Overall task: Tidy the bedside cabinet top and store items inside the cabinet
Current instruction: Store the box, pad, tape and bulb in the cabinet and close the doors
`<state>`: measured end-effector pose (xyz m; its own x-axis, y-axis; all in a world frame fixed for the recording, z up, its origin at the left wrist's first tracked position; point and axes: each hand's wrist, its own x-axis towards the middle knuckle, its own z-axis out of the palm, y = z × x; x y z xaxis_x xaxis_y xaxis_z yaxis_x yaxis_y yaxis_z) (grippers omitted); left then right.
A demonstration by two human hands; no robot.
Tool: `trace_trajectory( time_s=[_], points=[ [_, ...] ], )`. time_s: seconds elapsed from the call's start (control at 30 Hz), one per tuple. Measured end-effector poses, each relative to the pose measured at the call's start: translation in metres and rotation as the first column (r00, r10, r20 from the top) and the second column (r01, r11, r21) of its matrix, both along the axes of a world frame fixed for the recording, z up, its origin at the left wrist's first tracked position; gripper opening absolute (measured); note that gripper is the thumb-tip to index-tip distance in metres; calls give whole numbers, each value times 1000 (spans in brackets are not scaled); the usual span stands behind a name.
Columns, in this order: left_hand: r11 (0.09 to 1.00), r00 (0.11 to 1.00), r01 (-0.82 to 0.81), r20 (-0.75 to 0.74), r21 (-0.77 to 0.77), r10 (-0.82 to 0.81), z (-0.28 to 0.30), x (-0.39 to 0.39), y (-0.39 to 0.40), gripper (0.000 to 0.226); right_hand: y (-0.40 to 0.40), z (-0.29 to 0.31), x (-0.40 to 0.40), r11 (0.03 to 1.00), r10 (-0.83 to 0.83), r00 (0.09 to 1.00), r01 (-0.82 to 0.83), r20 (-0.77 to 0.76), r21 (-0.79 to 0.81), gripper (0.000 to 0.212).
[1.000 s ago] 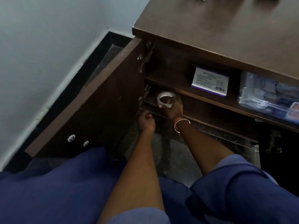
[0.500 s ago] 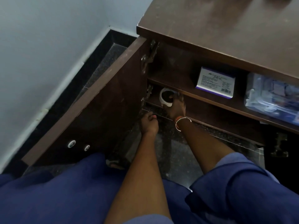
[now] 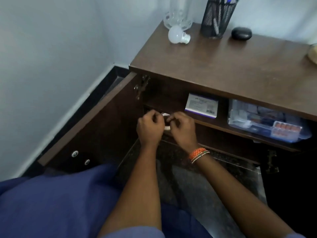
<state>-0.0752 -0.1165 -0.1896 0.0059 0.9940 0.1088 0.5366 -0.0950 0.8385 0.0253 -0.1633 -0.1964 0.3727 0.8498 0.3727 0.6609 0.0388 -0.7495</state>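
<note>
Change: half a second ago the right hand alone reached the tape roll into the lower compartment while the left hand rested low by the door; now both hands meet in front of the cabinet's open left side, and the view has tilted up to take in the cabinet top.
Tape roll: a white roll [image 3: 166,121], mostly hidden, showing only as slivers between the two hands, level with the front edge of the shelf at its left end.
Left hand: the left hand [image 3: 150,125] has its fingers curled in, touching the roll's left side; whether it truly pinches it cannot be told.
Right hand: the right hand [image 3: 182,128], bangles [image 3: 199,154] on its wrist, has curled fingers closed on the roll's right side.
Shelf: the shelf [image 3: 221,125] carries a white and purple box [image 3: 202,107] near its middle and a clear plastic container [image 3: 267,121] of small items toward its right end.
Door: the cabinet door [image 3: 96,124] stands swung open to the left, hinge [image 3: 141,86] at its top.
Cabinet top: along the back edge of the cabinet top [image 3: 231,66], a white bulb [image 3: 178,35] lies at the back left corner, touching a clear glass vessel [image 3: 178,12]; a black mesh pen holder [image 3: 218,16] stands just beside, then a black oval case [image 3: 241,33].
Right edge: part of a pale round object [image 3: 313,53], cut off by the frame.
</note>
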Motion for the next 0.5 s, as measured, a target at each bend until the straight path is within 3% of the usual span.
trace_trajectory(
  time_s=[0.07,0.17,0.27,0.33,0.4,0.5],
  points=[
    [982,998,-11,66,190,-2,39,7,3,17,-4,48,1,993,18,1000,-21,23,117,19],
    [936,984,-61,180,346,-2,81,15,18,19,5,105,2,952,6,998,-23,58,305,17],
    [898,992,-21,124,439,-38,112,24,29,27,26,153,21,927,-84,996,79,-4,366,14],
    [889,997,75,-54,452,-56,114,26,37,43,50,173,39,946,-157,988,153,-10,286,18],
    [925,974,180,-191,336,-120,108,26,41,51,76,181,55,983,-175,981,169,79,77,36],
    [939,944,254,-268,230,-190,92,25,40,49,112,183,68,978,-62,971,105,230,-181,56]
  ],
)
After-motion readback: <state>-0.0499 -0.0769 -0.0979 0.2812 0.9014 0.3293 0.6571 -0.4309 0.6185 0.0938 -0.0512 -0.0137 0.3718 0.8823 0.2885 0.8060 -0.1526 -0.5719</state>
